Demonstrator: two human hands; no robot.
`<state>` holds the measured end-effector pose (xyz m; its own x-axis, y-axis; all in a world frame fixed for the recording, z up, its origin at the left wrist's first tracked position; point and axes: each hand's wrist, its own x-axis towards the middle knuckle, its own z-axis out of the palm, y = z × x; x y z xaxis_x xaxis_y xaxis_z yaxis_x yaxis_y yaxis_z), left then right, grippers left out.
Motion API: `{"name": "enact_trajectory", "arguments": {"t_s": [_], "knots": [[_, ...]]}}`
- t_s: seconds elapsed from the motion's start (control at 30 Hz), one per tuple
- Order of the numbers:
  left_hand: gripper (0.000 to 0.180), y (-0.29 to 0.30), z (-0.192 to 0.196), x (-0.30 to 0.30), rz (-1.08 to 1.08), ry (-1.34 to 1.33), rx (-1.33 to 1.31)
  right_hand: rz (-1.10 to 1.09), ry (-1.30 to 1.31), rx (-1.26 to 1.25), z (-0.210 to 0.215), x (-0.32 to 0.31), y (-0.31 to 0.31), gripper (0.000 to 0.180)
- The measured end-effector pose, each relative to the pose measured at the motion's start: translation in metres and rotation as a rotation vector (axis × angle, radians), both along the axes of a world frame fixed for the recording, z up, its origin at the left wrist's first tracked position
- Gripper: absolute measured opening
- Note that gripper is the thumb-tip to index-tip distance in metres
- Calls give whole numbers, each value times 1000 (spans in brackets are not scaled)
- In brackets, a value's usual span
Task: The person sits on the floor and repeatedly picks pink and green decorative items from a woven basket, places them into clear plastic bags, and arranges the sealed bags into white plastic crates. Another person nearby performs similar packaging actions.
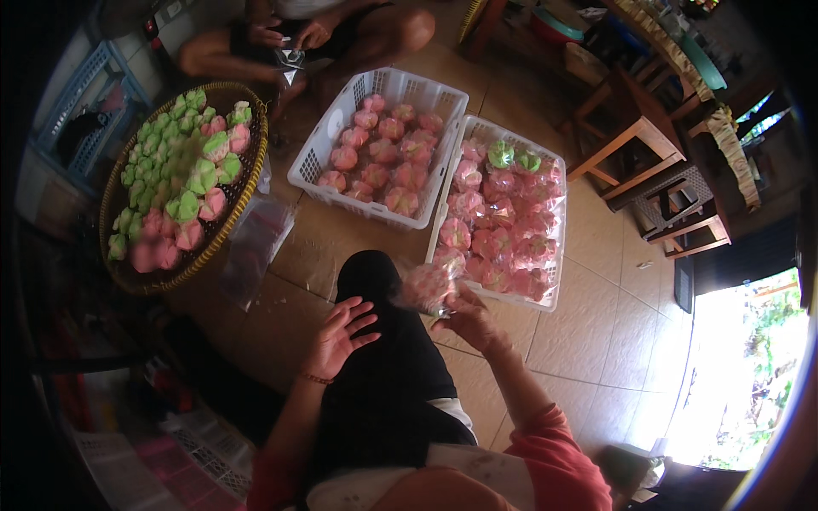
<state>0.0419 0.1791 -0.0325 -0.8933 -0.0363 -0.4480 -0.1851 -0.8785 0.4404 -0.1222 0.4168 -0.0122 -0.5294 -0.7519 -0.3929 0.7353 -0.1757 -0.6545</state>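
My right hand [469, 319] is closed on a clear plastic bag with a pink steamed cake [426, 288] inside. The bag is smeared by motion, beside my dark-clad knee and near the closest corner of the right crate. Over my thigh, my left hand [339, 339] is empty, its fingers spread. The right white plastic crate [558, 247] is packed with bagged pink cakes [497, 243] and a couple of green ones [501, 153]. Bagged pink cakes [385, 152] also sit in the left white crate [308, 145].
On the left, a round woven tray [251, 183] bears unwrapped green and pink cakes [183, 170]. Beside it lie clear plastic bags [256, 247] on the tiled floor. Another person's hands [298, 36] work at the far side. Wooden stools [626, 128] stand at right.
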Motion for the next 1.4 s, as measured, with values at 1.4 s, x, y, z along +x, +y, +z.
{"name": "enact_trajectory", "arguments": {"t_s": [1.4], "knots": [[52,16,106,96,201,94,-28,-495,1170,1071,-73,-215,41,50]]}}
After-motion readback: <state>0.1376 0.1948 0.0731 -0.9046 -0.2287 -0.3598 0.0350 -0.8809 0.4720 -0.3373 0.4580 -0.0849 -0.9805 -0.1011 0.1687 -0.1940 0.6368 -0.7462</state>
